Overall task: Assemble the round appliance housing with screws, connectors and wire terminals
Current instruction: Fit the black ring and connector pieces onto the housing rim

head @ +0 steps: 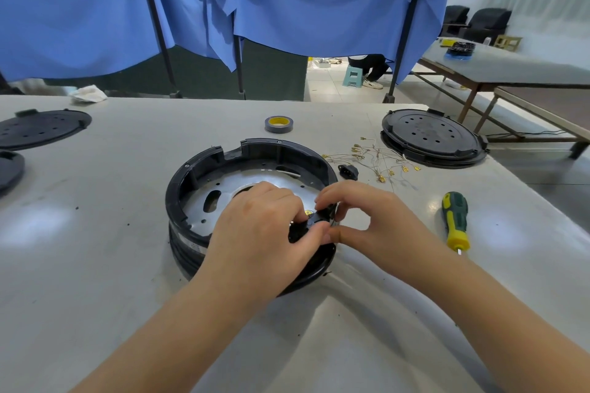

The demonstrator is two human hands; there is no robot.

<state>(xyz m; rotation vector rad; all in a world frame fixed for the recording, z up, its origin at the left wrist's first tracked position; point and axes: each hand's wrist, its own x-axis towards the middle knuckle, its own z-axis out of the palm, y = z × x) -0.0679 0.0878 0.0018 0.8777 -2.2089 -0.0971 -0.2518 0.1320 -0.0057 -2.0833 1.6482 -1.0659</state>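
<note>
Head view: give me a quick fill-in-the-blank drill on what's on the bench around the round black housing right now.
1. The left hand and right hand both pinch a small black connector at the near rim of the round black plastic housing, so the screwdriver is held by ____ hand.
2. The green-and-yellow-handled screwdriver lies to the ____ of the housing.
3. The grey roll of tape has a ____ core.

Missing words: neither; right; yellow

Both hands (265,226) (357,220) pinch black connector (314,221) at round housing (204,166) rim.
</note>
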